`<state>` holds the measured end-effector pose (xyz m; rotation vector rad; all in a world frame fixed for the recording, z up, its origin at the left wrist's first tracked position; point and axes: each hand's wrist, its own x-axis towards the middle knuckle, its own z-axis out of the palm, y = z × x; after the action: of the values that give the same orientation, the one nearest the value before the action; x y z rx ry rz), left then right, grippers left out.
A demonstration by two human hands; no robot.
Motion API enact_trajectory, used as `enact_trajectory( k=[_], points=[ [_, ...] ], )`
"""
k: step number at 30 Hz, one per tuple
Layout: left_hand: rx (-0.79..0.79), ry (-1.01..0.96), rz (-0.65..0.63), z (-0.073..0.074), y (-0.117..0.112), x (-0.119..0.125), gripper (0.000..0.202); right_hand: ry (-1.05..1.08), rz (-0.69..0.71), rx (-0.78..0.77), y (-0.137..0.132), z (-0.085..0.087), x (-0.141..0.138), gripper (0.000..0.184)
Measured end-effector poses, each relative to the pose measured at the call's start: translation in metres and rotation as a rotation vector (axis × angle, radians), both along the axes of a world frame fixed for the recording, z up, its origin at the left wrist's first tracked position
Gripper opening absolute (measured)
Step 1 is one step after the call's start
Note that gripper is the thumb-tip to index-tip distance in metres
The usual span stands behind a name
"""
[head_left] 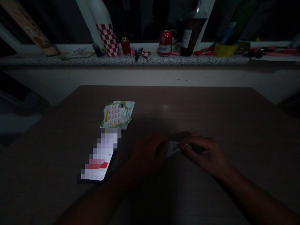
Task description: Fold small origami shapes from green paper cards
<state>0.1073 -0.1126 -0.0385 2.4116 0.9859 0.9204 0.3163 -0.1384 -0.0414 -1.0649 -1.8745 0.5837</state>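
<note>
Both my hands rest on the dark wooden table (211, 106) in dim light. My left hand (146, 154) and my right hand (206, 153) pinch the two ends of a small pale card (172, 148) held between them, fingers curled closed on it. A fanned stack of green and white calendar cards (117, 114) lies farther away to the left. A lit phone (102, 156) lies just left of my left hand.
A granite window sill (126, 60) runs along the back with a red can (165, 42), a dark bottle (189, 36), a red-and-white checkered object (109, 39), a small red jar (126, 46) and clutter at the right.
</note>
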Motion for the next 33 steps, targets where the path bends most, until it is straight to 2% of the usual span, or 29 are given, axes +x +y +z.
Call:
enact_trajectory(
  k=[6, 13, 18, 25, 33],
  points=[
    [0.209, 0.032, -0.07, 0.002, -0.005, 0.002, 0.009, -0.077, -0.076, 0.182, 0.0, 0.004, 0.0, 0.005],
    [0.426, 0.116, -0.18, 0.012, -0.01, -0.001, 0.009, -0.128, -0.141, 0.166, 0.001, 0.0, 0.006, 0.009],
    [0.465, 0.169, -0.168, 0.017, -0.015, 0.0, 0.013, -0.1, -0.159, 0.056, 0.001, -0.001, 0.007, 0.008],
    [0.466, 0.193, -0.149, 0.015, -0.016, 0.0, 0.014, -0.08, -0.136, -0.067, 0.0, -0.002, 0.008, 0.01],
    [0.412, 0.135, -0.186, 0.014, -0.012, -0.003, 0.01, -0.087, -0.11, -0.039, 0.002, -0.001, 0.008, 0.014]
  ],
)
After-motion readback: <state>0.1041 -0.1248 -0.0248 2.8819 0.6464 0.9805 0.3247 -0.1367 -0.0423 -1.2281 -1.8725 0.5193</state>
